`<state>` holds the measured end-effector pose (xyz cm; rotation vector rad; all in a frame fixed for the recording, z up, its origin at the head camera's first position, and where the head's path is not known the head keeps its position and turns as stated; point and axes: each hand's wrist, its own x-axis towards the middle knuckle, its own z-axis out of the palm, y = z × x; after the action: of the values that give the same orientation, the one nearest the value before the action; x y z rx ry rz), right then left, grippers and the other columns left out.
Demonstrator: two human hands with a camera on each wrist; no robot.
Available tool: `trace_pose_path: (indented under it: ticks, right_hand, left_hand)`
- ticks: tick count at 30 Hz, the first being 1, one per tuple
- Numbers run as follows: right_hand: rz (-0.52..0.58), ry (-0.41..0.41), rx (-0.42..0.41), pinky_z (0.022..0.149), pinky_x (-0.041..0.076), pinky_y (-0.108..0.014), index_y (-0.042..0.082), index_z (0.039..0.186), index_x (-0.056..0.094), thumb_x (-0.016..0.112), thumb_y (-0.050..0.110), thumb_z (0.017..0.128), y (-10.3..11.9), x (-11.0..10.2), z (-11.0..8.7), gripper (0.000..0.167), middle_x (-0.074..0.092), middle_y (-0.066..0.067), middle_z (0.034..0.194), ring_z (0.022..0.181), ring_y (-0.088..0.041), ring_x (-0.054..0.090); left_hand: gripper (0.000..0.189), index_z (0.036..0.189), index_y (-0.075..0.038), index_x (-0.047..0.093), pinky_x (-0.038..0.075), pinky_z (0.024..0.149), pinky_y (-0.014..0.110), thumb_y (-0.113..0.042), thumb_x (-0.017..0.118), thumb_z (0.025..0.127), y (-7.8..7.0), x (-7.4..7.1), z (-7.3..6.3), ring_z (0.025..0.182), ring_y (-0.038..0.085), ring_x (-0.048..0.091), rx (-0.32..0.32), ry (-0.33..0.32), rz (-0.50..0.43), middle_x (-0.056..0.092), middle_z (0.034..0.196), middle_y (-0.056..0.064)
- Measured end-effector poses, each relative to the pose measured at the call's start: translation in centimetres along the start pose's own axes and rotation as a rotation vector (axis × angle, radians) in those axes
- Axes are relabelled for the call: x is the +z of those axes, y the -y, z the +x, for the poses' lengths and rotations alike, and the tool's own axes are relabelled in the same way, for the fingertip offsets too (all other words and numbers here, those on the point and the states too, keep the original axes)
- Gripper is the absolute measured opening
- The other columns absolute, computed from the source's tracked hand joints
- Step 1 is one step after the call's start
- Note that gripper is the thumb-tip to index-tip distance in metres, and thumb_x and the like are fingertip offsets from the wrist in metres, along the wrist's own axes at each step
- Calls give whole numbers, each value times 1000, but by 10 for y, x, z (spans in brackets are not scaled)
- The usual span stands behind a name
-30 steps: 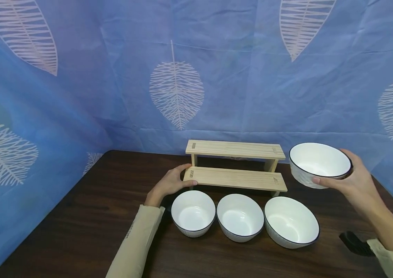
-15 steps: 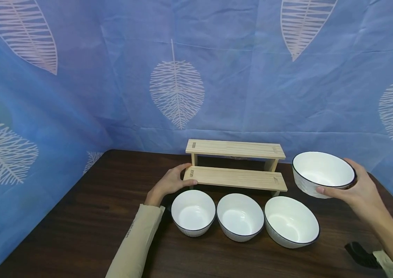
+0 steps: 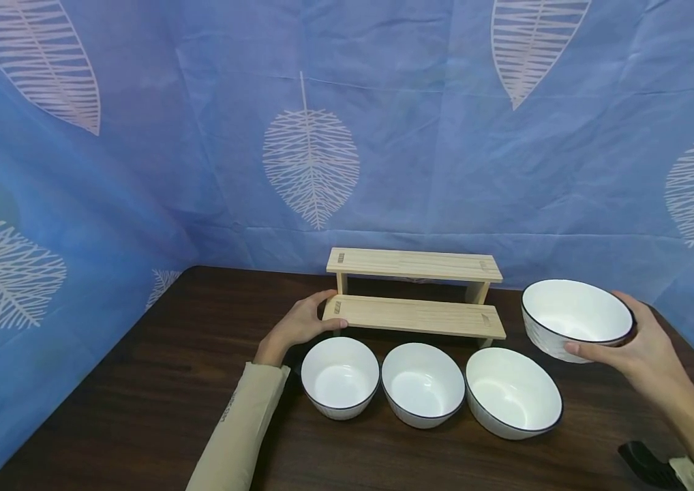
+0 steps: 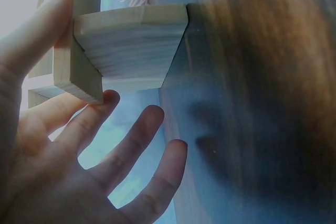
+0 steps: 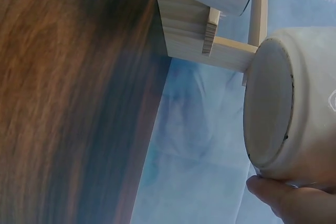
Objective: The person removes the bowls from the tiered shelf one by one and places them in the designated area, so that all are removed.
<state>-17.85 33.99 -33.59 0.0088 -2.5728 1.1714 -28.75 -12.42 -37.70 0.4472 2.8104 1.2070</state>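
My right hand [image 3: 650, 351] holds a white bowl [image 3: 577, 312] with a dark rim by its right side, up off the table to the right of a two-tier wooden shelf [image 3: 414, 315]. In the right wrist view the bowl's round base [image 5: 268, 103] shows, with a fingertip against its side. My left hand [image 3: 298, 324] grips the left end of the lower tier. The left wrist view has the thumb [image 4: 50, 19] on the board's upper face, two fingertips against its edge and the other fingers spread off it.
Three similar bowls stand in a row before the shelf: a left one [image 3: 339, 378], a middle one [image 3: 423, 385] and a right one [image 3: 514, 393]. Behind the dark wooden table [image 3: 138, 382] hangs a blue leaf-patterned cloth [image 3: 408, 157].
The right hand has lowered the bowl and shifted it slightly right, toward the table. The left hand stays on the shelf, and the three bowls in the row have not moved.
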Motion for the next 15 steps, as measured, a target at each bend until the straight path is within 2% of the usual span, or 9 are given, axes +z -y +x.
trace_pose_path:
  ticks: [2,5,9,12,14,15]
  right_hand:
    - [-1,-2,2,64,35,-9,-4,160,8,84,17,85,-1,0,-2,108,19,-38,153,110,-22,46]
    - [-17,-1,9,63,34,-10,-5,159,8,84,18,85,-1,-1,-3,108,18,-39,154,116,-48,38]
    - [-34,-8,-8,63,34,-10,-7,158,12,85,17,83,-4,-2,-6,107,23,-38,150,106,-13,45]
    - [-31,-17,-36,63,35,-10,-8,155,20,87,14,80,-8,-3,-7,102,28,-33,144,95,10,34]
    - [-37,-21,-49,63,36,-10,-9,153,24,88,13,79,-10,-4,-7,100,31,-30,140,94,11,34]
    - [-41,-18,-48,63,36,-10,-9,153,24,88,13,79,-10,-4,-7,99,31,-30,139,97,5,40]
  left_hand:
    - [77,152,2,42,41,108,55,-25,80,91,0,0,0,133,39,50,0,-1,2,51,146,23]
    - [77,152,2,42,40,108,55,-25,80,91,1,0,0,135,39,48,2,0,1,51,147,24]
    - [77,152,2,42,40,108,55,-26,80,91,2,0,0,135,39,48,3,2,0,50,147,23]
    - [77,152,1,42,40,108,55,-26,80,91,2,0,0,135,39,48,6,4,-2,51,147,23]
    - [77,152,1,42,40,108,55,-26,80,91,2,0,1,134,39,48,7,4,-7,51,147,23]
    - [77,152,1,42,40,108,55,-26,80,91,2,0,1,134,39,49,6,4,-10,51,147,23]
